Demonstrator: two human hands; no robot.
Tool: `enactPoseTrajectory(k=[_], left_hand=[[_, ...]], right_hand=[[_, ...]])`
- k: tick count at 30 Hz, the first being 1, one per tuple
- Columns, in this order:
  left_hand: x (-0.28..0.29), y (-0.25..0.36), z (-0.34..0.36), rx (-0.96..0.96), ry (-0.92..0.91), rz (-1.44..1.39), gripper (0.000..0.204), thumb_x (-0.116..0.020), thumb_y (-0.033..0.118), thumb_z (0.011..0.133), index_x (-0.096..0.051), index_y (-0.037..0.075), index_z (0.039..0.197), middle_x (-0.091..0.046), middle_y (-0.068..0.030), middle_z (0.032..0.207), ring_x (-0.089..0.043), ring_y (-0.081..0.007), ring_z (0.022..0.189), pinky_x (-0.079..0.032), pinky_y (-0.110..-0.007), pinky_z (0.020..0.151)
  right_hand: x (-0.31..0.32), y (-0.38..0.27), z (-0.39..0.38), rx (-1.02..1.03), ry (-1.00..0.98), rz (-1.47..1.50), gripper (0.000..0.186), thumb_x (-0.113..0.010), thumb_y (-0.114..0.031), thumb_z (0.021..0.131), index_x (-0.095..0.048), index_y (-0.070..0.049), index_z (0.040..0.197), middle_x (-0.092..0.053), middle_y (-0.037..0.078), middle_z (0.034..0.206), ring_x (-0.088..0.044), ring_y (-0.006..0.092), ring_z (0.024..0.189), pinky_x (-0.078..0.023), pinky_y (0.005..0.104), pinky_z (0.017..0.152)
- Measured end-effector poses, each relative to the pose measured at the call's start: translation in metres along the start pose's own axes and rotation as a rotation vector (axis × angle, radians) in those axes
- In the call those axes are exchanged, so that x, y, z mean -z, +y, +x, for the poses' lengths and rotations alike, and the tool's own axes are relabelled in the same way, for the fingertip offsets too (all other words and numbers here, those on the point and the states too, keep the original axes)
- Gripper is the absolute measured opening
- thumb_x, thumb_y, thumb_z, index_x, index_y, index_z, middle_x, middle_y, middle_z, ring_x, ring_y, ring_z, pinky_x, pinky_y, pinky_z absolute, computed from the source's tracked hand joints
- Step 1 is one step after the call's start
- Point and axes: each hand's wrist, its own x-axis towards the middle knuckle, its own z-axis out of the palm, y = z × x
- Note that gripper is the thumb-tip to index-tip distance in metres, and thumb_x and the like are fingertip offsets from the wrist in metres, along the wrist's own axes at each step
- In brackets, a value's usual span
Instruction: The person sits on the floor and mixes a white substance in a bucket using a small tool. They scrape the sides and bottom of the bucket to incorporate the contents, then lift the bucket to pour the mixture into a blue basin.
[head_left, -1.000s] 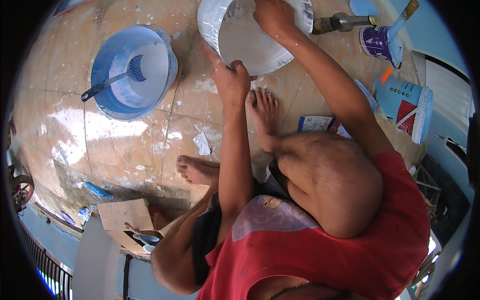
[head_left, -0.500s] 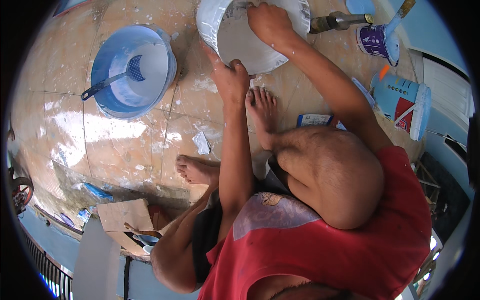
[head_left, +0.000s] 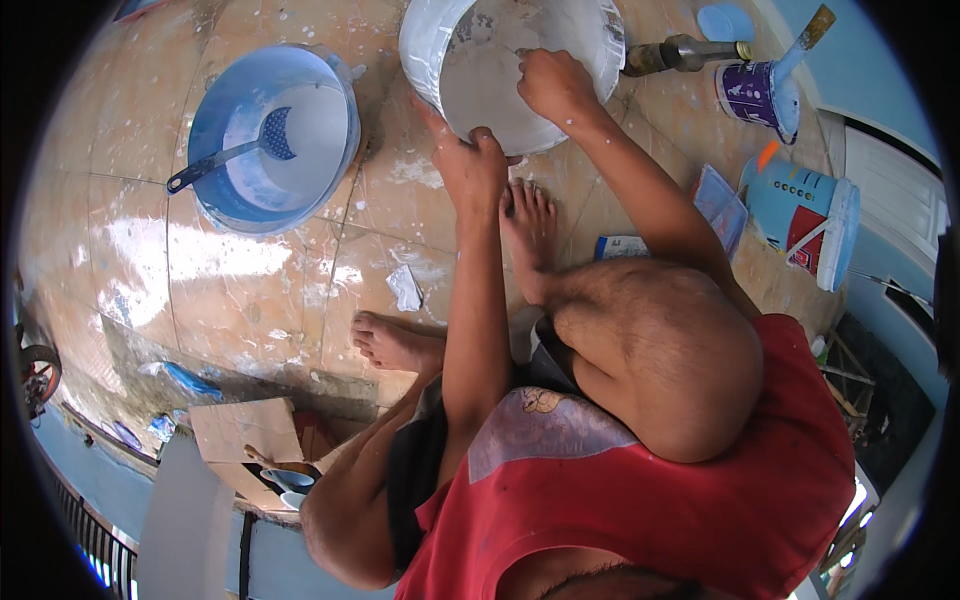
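A large white bucket point(head_left: 430, 40) with paint-smeared walls stands on the tiled floor at the top middle. My left hand point(head_left: 470, 165) grips its near rim. My right hand point(head_left: 550, 85) reaches inside the bucket with fingers curled against the inner wall; what it holds, if anything, is hidden. My bare feet rest on the tiles just below the bucket.
A blue basin point(head_left: 215, 200) with pale paint and a dark ladle point(head_left: 235, 155) sits to the left. A purple can with a brush point(head_left: 760, 95), a bottle point(head_left: 680, 55) and a tipped blue-white paint pail point(head_left: 805, 215) lie to the right. Cardboard point(head_left: 240, 435) lies at the lower left.
My right hand has slid from the bucket's far right rim toward its middle, inside the bucket. My left hand keeps its hold on the near rim.
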Motion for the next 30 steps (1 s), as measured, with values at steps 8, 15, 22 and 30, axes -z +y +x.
enactPoseTrajectory(k=[8, 15, 22, 30], left_hand=[[-0.002, 0.010, -0.002, 0.093, -0.020, -0.100, 0.094, -0.050, -0.003, 0.085, -0.008, 0.002, 0.169, -0.067, -0.0328, 0.126, -0.077, -0.0406, 0.096, -0.071, -0.043, 0.069], [0.005, 0.027, -0.010, 0.084, 0.018, -0.157, 0.091, -0.050, -0.004, 0.085, -0.012, 0.003, 0.167, -0.068, -0.0323, 0.120, -0.076, -0.0412, 0.094, -0.072, -0.046, 0.064], [-0.005, 0.008, -0.004, 0.285, -0.019, -0.421, 0.065, -0.052, -0.002, 0.087, -0.034, -0.013, 0.148, -0.066, -0.0288, 0.121, -0.073, -0.0392, 0.104, -0.073, -0.045, 0.065], [-0.004, 0.010, -0.006, 0.236, 0.005, -0.354, 0.056, -0.052, -0.002, 0.090, -0.040, -0.013, 0.144, -0.056, -0.0300, 0.134, -0.073, -0.0389, 0.099, -0.073, -0.046, 0.065]], right_hand=[[0.006, 0.008, 0.029, 0.017, 0.142, -0.022, 0.025, -0.068, -0.018, 0.087, -0.074, -0.007, 0.109, -0.077, 0.023, 0.098, -0.074, 0.0450, 0.096, -0.060, 0.0543, 0.086], [-0.010, 0.010, 0.028, -0.094, 0.244, 0.144, 0.027, -0.065, -0.019, 0.089, -0.075, 0.000, 0.105, -0.076, 0.025, 0.103, -0.073, 0.0466, 0.098, -0.057, 0.0547, 0.092], [-0.032, 0.000, 0.028, -0.189, 0.174, 0.258, 0.029, -0.065, -0.020, 0.090, -0.074, 0.003, 0.106, -0.074, 0.032, 0.102, -0.071, 0.0495, 0.103, -0.055, 0.0557, 0.095], [-0.001, -0.001, 0.031, -0.099, 0.138, 0.118, 0.028, -0.066, -0.015, 0.088, -0.073, 0.001, 0.110, -0.076, 0.027, 0.102, -0.071, 0.0508, 0.099, -0.056, 0.0551, 0.094]])
